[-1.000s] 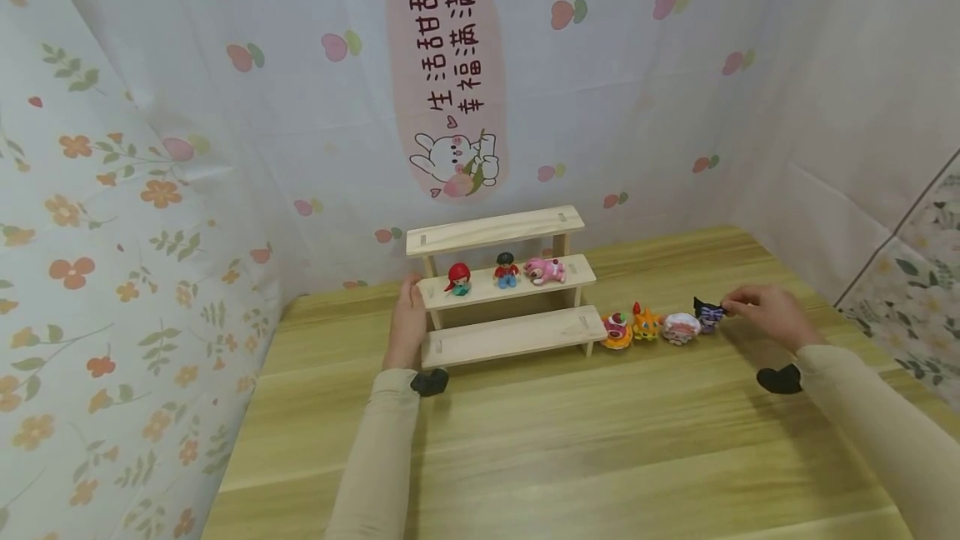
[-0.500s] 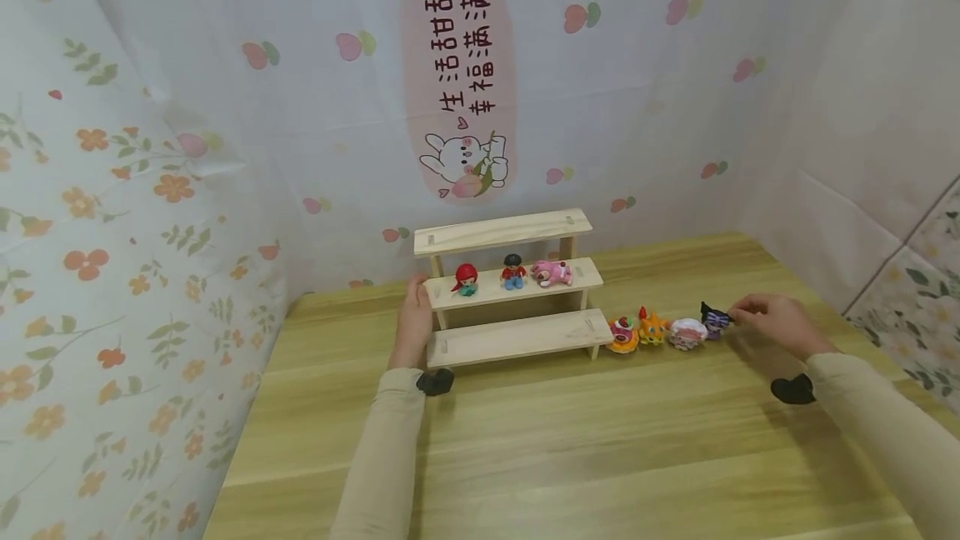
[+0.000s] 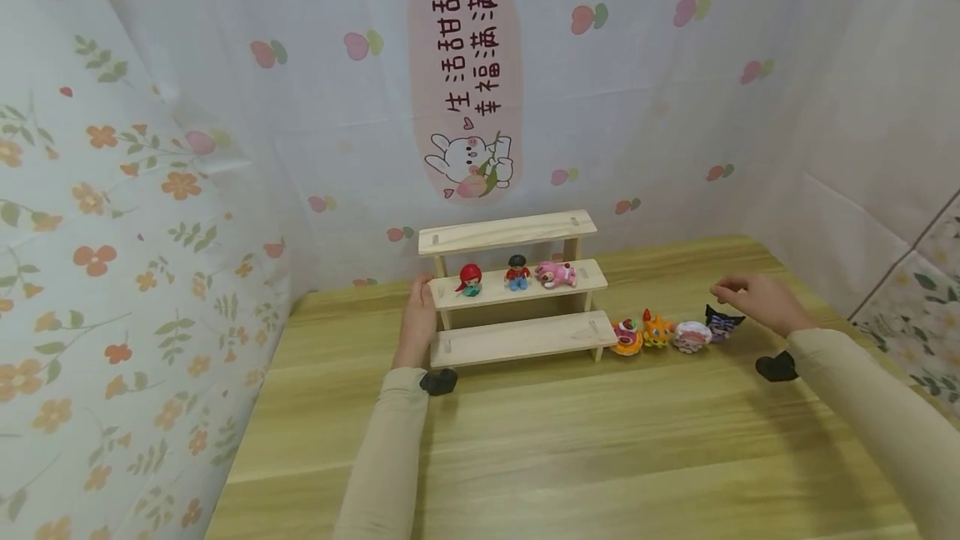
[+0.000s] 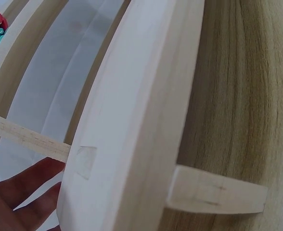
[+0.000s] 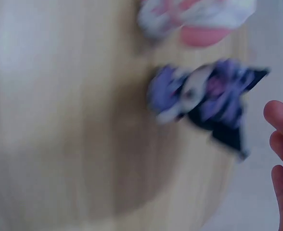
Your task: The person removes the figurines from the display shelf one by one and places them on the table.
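My left hand [image 3: 417, 321] is at the left end of a three-tier wooden display shelf [image 3: 525, 342]. In the left wrist view, its fingers [image 4: 33, 185] reach behind the shelf's bottom board, beside an upright, tips hidden. My right hand [image 3: 761, 300] hovers just behind and to the right of a purple-and-black figurine [image 3: 722, 324]; the right wrist view shows a gap between its spread fingers [image 5: 280, 118] and that figurine. To its left stand a figurine with a white cap [image 3: 692, 337], an orange one [image 3: 657, 330] and a pink one with an orange ring [image 3: 627, 338].
On the middle tier sit a red-haired figurine [image 3: 470, 280], a black-capped toy figure [image 3: 517, 272] and a pink figurine lying down [image 3: 557, 274]. The wood-grain table [image 3: 570, 457] meets a printed cloth backdrop [image 3: 322, 123] behind the shelf.
My right fingers have let go of the purple-and-black figurine and lifted back from it, slightly leftward. That figurine now stands alone beside the white-capped one. My left hand stays at the shelf.
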